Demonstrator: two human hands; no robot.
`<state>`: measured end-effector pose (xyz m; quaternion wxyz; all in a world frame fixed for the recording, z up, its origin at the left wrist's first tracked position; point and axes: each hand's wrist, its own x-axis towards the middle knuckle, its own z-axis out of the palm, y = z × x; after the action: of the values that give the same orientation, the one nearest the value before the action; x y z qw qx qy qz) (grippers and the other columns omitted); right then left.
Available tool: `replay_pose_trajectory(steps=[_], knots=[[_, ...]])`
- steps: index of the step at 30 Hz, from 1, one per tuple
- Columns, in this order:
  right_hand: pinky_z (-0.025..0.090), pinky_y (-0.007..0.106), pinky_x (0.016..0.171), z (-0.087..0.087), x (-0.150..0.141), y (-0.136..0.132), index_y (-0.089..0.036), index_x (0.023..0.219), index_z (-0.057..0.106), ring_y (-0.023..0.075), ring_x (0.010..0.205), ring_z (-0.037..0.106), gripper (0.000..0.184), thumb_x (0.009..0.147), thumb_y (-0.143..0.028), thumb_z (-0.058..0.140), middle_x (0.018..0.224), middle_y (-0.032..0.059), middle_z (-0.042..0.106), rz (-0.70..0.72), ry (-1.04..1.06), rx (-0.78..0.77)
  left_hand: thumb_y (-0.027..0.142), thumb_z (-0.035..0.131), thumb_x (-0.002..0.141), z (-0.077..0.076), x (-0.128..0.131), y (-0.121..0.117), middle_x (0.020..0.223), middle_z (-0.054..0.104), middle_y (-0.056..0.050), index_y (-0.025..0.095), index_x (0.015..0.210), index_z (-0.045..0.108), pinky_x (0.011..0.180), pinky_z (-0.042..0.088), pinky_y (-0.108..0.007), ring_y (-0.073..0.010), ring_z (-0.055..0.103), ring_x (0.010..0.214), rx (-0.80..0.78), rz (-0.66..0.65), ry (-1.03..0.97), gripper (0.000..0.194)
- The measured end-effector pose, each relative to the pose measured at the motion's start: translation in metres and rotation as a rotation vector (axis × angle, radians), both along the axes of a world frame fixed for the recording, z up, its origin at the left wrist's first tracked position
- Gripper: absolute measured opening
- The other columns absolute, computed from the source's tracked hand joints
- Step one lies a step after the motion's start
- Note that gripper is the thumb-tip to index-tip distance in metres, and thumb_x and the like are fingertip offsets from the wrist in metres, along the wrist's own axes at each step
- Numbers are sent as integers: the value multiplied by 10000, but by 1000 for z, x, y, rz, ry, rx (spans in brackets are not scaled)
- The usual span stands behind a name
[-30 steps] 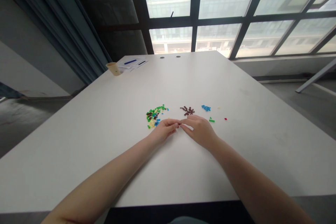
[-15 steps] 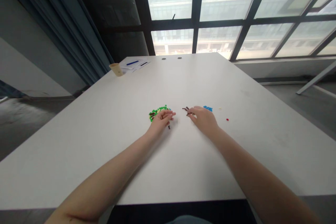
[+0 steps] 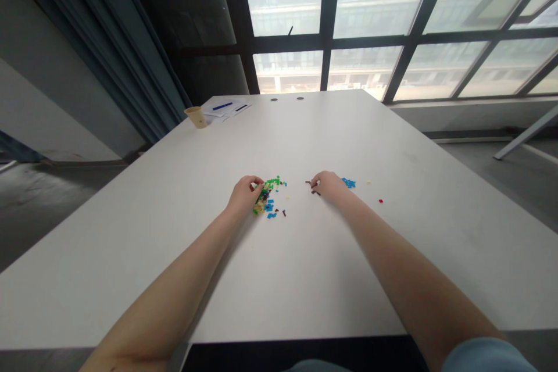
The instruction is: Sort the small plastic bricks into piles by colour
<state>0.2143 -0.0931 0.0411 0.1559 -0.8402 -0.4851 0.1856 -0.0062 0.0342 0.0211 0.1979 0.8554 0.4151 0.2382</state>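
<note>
My left hand (image 3: 244, 193) is at the left edge of a mixed pile of small toy bricks (image 3: 264, 200), green, yellow, brown and blue. Its fingers are curled and pressed together at the pile; whatever they pinch is too small to make out. My right hand (image 3: 329, 185) bends over several small dark brown bricks (image 3: 317, 192), with a brown piece between thumb and fingers. Just right of that hand lies a cluster of blue bricks (image 3: 348, 183). A single dark brown brick (image 3: 284, 213) rests apart, right of the mixed pile.
A red piece (image 3: 381, 201) and a pale yellow piece (image 3: 368, 182) lie farther right on the white table (image 3: 331, 279). At the back left are a paper cup (image 3: 197, 118) and papers with a blue pen (image 3: 222, 106). Windows stand beyond the table.
My left hand has moved left from over the pile to its left edge, uncovering blue and yellow bricks. My right hand stays by the brown bricks, its fingers shifted slightly.
</note>
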Motion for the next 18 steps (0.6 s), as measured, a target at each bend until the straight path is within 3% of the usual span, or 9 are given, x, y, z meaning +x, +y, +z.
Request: replay_pose_trajectory(steps=[6,12,18], knots=[[359,215,579,6,1,-14,-223,881,697,141,739,595,219,774,-202,508,865,49,689,-20,-46,46,246,493,749,5,-2,2,850,612,-47,188,814,643,696,422,-291,-162,536,706,-9,23,67,174],[335,235,584,11,-25,-60,-231,793,668,159,769,573,236,810,-349,464,855,39,673,69,-124,29,329,564,716,12,-6,-1,863,629,-53,191,806,671,694,419,-270,-186,565,783,-64,-78,240,197],[324,246,621,-2,-47,-102,-201,715,628,155,755,563,266,827,-357,443,773,48,653,179,-108,20,331,599,686,11,-5,-6,932,639,-53,216,870,691,724,420,-261,-204,569,859,-117,-149,341,236]])
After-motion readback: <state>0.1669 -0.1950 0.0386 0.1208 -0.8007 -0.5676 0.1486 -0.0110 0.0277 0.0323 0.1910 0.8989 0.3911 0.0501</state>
